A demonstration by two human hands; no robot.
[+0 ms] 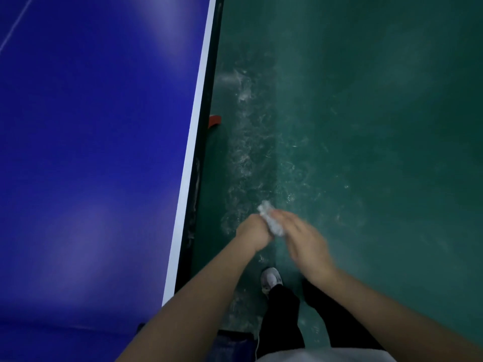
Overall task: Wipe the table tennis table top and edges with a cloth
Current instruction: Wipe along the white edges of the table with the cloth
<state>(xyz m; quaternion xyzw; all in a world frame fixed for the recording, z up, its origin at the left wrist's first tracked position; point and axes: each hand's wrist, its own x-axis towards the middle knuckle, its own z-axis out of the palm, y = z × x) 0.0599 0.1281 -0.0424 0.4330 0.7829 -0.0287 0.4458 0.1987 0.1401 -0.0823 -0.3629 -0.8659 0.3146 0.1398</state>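
The blue table tennis table (91,152) fills the left of the head view, its white edge line (192,142) running from top centre down to the lower left. Both my hands are off the table, over the green floor to its right. A small crumpled white cloth (271,222) is bunched between them. My left hand (254,231) grips its lower part with curled fingers. My right hand (303,241), blurred, closes round it from the right. Only the cloth's top and middle show.
The green floor (366,126) spreads to the right, scuffed white along a strip beside the table. A red piece (214,121) juts out under the table's dark side edge. My shoe (270,279) and dark trouser legs stand below the hands.
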